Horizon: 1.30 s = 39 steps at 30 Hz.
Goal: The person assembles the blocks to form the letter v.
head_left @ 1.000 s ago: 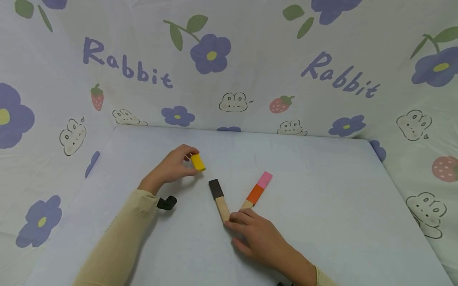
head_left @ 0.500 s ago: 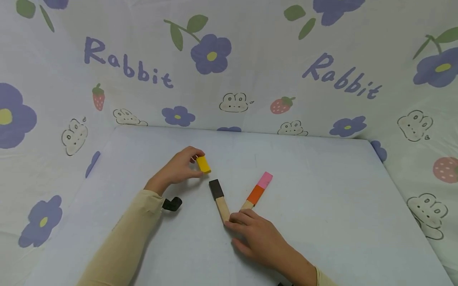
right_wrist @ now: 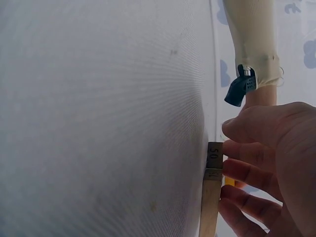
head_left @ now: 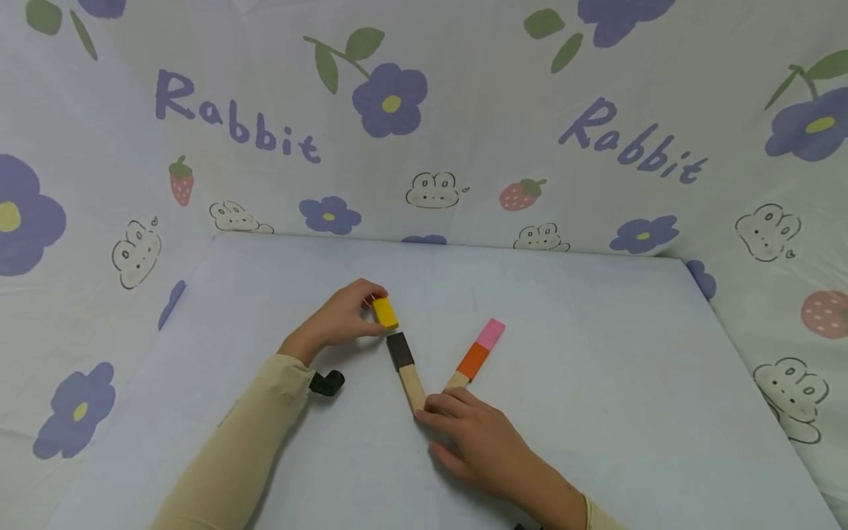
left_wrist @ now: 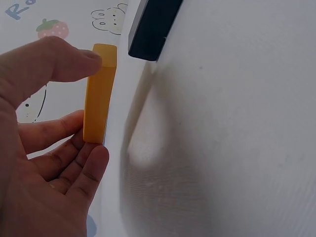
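Note:
Between thumb and fingers, my left hand [head_left: 341,313] pinches a yellow block [head_left: 386,313], seen on its narrow side in the left wrist view. The yellow block is just beyond the far end of a black block [head_left: 400,350]. That black one lies end to end with a plain wooden block [head_left: 412,388]. To the right, pink [head_left: 491,333] and orange blocks [head_left: 473,361] form a second line with another wooden block [head_left: 456,380]. Extended fingers of my right hand [head_left: 473,438] rest at the near ends, where the two lines converge; the hand partly hides them.
The blocks lie on a white tabletop [head_left: 596,353]. Behind it hangs a cloth [head_left: 464,140] printed with flowers, rabbits and strawberries. A small black device [head_left: 327,383] sticks out at the left sleeve's cuff.
My left hand has carried the yellow block to the right and nearer to me, closing in on the black block's far end. The right hand and the other blocks stay put.

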### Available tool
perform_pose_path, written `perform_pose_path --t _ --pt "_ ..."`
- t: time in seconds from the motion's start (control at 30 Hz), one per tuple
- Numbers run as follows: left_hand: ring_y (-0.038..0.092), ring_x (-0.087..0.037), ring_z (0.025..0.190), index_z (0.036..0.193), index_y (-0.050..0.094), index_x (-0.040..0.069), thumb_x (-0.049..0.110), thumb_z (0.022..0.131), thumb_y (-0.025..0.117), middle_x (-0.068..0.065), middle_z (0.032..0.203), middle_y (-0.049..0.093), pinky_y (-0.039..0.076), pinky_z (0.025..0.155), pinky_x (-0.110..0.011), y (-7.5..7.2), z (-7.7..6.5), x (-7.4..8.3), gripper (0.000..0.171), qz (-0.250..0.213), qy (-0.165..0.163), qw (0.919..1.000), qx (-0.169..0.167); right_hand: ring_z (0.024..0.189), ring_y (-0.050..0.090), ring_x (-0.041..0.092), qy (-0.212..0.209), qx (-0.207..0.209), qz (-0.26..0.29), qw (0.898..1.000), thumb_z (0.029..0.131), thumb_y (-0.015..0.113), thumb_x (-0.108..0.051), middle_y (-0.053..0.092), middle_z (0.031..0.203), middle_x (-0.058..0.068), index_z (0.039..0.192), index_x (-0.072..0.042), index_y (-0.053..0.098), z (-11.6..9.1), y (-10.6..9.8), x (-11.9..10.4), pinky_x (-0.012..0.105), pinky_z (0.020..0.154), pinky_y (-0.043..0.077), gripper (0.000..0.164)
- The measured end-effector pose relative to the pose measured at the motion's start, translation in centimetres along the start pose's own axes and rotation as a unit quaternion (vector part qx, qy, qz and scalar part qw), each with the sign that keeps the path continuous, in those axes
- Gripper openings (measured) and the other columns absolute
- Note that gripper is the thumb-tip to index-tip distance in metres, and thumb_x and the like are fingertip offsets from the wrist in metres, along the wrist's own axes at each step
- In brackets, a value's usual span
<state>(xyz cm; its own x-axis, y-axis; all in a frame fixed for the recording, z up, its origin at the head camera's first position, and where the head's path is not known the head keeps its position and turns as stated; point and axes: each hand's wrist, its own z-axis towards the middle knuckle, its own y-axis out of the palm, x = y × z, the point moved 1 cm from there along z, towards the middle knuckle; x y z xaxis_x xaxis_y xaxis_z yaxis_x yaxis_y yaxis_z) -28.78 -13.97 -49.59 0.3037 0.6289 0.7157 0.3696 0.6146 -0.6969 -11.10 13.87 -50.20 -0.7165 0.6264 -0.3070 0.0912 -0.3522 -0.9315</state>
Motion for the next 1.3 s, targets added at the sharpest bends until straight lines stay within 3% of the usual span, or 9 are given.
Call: perform_pose_path --t 0.67,1.3 --pt "0.060 -0.032 0.117 0.143 0.061 -0.004 0.012 0.090 0.085 -0.019 0.139 0.060 0.051 0.107 -0.045 1.2 0.1 -0.3 0.060 0.007 0.012 0.9999 -0.009 0.122 0.057 0.016 0.014 -0.014 0.004 1.000 0.096 0.082 -0.025 0.066 0.130 -0.004 0.136 -0.017 0.077 -0.1 -0.3 -0.3 0.035 0.100 0.056 0.041" --pt "0.059 -0.028 0.111 0.143 0.061 -0.005 0.011 0.091 0.086 -0.017 0.136 0.061 0.050 0.103 -0.042 1.2 0.0 -0.1 0.060 0.012 0.010 0.9997 -0.018 0.122 0.056 0.016 0.017 -0.023 -0.003 1.000 0.097 0.082 -0.026 0.066 0.131 -0.004 0.137 -0.017 0.077 -0.1 -0.3 -0.4 0.035 0.101 0.055 0.041"
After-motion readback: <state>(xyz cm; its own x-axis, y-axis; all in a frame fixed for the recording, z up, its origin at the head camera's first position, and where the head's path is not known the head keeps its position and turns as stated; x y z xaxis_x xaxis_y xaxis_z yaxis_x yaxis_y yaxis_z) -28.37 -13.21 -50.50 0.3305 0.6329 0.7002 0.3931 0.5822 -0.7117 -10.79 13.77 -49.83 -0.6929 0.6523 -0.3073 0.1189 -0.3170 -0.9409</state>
